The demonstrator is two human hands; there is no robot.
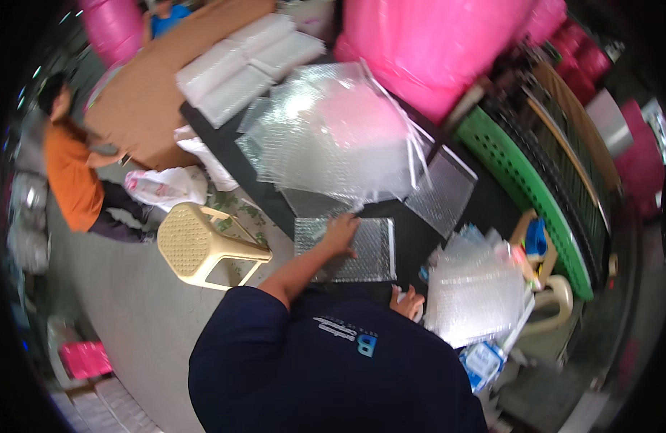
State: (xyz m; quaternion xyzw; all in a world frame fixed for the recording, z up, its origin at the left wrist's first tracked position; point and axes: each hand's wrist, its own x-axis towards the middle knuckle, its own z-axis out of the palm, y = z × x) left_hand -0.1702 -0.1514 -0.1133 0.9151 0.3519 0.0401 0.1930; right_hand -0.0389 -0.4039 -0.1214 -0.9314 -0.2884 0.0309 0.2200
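My left hand (341,233) lies flat, fingers spread, on a clear bubble-wrap bag (369,249) lying on the black table (484,206). My right hand (408,302) is close to my chest at the table's near edge, curled around a small whitish thing that I cannot make out, right beside a stack of bubble-wrap bags (473,289). A large loose heap of bubble-wrap sheets (333,133) lies further back on the table, and one more bag (441,189) lies to its right.
A beige plastic stool (203,245) stands left of the table. A person in an orange shirt (73,177) crouches by brown cardboard (145,94). Pink rolls (434,43) and white packs (239,65) lie behind; a green crate (524,180) is at right.
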